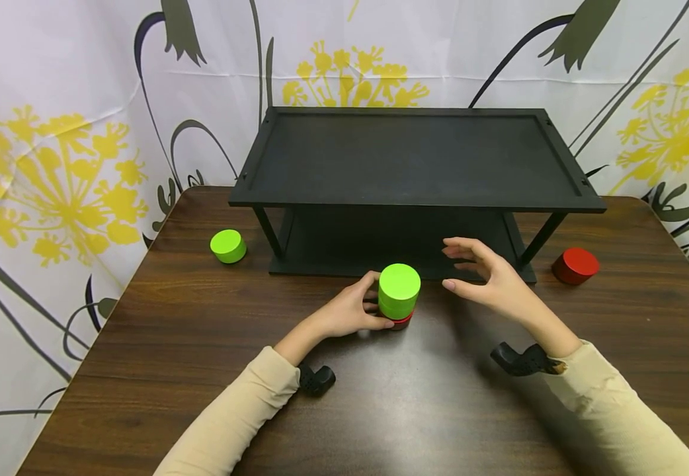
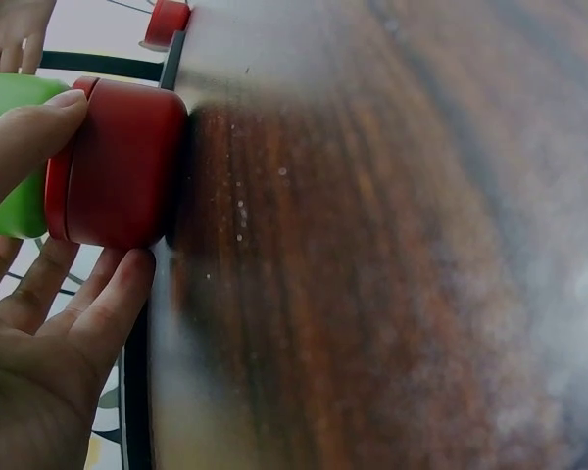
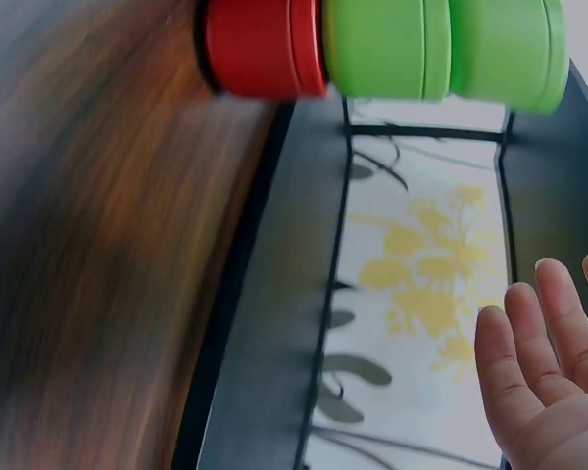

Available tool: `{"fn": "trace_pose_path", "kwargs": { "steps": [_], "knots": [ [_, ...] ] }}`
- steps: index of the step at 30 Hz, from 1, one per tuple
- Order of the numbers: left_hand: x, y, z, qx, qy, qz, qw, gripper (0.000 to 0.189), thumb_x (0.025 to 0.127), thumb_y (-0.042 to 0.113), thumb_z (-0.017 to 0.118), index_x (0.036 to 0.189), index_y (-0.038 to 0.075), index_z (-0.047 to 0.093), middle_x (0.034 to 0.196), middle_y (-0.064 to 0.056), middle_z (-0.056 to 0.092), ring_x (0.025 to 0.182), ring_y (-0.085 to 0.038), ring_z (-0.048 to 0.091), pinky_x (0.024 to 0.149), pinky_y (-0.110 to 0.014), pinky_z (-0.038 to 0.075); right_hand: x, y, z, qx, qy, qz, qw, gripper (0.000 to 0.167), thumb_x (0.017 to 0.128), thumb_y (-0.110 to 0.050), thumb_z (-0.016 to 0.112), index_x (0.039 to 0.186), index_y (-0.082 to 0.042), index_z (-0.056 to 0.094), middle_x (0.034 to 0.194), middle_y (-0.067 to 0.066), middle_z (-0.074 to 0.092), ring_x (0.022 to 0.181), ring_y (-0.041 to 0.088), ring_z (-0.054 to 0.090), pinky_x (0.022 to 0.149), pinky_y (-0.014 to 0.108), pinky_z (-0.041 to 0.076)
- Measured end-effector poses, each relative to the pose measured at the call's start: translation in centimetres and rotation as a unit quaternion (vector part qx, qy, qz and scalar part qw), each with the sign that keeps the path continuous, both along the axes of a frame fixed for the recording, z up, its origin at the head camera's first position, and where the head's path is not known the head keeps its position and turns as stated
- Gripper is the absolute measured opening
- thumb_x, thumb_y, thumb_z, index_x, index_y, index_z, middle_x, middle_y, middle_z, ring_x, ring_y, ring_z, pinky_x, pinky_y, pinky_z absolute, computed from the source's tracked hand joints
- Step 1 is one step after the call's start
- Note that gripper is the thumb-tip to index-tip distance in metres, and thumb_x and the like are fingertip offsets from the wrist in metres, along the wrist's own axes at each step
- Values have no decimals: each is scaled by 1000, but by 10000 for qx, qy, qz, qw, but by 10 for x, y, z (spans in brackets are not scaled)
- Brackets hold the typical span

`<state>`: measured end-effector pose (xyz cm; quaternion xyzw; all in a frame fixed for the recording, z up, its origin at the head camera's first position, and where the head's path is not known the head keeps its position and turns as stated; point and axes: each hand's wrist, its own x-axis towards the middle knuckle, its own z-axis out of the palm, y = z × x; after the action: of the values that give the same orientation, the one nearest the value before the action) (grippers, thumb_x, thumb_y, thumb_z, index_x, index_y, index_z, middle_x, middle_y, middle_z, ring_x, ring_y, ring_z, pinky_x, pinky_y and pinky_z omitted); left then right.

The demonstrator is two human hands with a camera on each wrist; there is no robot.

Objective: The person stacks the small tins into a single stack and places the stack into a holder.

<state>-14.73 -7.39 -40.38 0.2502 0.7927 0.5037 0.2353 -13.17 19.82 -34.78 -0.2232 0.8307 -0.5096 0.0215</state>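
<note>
A stack stands on the table in front of the black shelf: a red round lidded tin [image 2: 127, 162] at the bottom, with two green round tins [image 1: 399, 291] on top of it. My left hand [image 1: 347, 307] holds the stack low on its left side. In the left wrist view the thumb lies on the red tin's lid edge, with the fingers along the opposite side. To the right of the stack, apart from it, my right hand [image 1: 481, 274] hovers with fingers spread and nothing in it. The right wrist view shows all three tins and these fingers [image 3: 559, 333].
The black two-level shelf [image 1: 416, 158] stands at the back of the wooden table [image 1: 172, 370]. Left of it sits another green tin [image 1: 228, 246], and to its right a red one [image 1: 575, 266]. A flower-patterned curtain [image 1: 82, 66] hangs behind.
</note>
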Motion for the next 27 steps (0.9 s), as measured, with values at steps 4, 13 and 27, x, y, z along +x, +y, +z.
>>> {"fn": "trace_pose_path", "kwargs": {
  "steps": [4,13,27],
  "knots": [
    [0,0,-1,13,10,-2,10000,68,81,7,75,135,8,34,138,-16,45,126,-33,53,102,-36,50,1,16,-1,96,124,-220,9996,54,86,-5,68,136,-6,45,127,-11,51,113,-8,48,96,10,43],
    [1,1,0,2,-12,-6,10000,69,80,6,76,135,9,34,139,-15,45,126,-32,54,102,-36,50,4,52,0,231,15,-676,9974,53,88,-6,67,137,-12,47,124,-17,51,110,-11,49,90,3,42],
    [1,0,3,-78,-131,71,9999,69,81,6,75,136,9,33,140,-16,44,127,-32,53,101,-35,51,4,100,-3,562,-467,-1452,9867,48,92,-13,64,137,-14,47,120,-26,48,100,-17,52,78,3,48]
  ]
}}
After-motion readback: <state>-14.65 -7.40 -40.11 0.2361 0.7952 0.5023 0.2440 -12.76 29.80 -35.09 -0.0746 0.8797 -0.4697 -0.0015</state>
